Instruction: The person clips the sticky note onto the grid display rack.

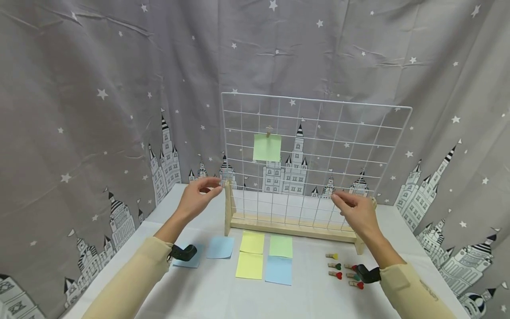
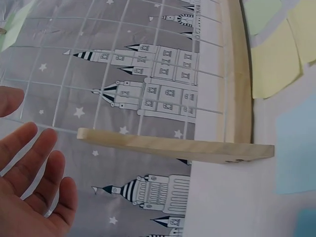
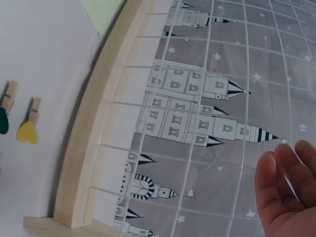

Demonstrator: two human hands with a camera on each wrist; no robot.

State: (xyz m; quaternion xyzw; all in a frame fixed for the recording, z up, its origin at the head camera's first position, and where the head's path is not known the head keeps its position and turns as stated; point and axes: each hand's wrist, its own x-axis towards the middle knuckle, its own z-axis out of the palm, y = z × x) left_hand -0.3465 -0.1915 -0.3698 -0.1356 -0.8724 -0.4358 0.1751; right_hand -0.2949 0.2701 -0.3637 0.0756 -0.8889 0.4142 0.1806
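A white wire grid (image 1: 318, 155) stands upright in a wooden stand (image 1: 295, 227). On its upper left hangs a green sticky note (image 1: 267, 147), held by a small wooden clothespin (image 1: 268, 131). My left hand (image 1: 199, 195) is raised beside the stand's left post, fingers loosely bent. In the left wrist view nothing shows between those fingers (image 2: 42, 168). My right hand (image 1: 356, 212) hovers before the grid's lower right part, thumb and fingers close together. The right wrist view shows its fingers (image 3: 281, 182) relaxed, holding nothing visible. Whether either hand touches the wire, I cannot tell.
Before the stand lie yellow notes (image 1: 249, 265), a green note (image 1: 281, 246) and blue notes (image 1: 278, 270), with more blue notes (image 1: 220, 247) to the left. Several clothespins with coloured hearts (image 1: 335, 275) lie at right. A grey patterned curtain (image 1: 119, 88) hangs around the white table (image 1: 311, 292).
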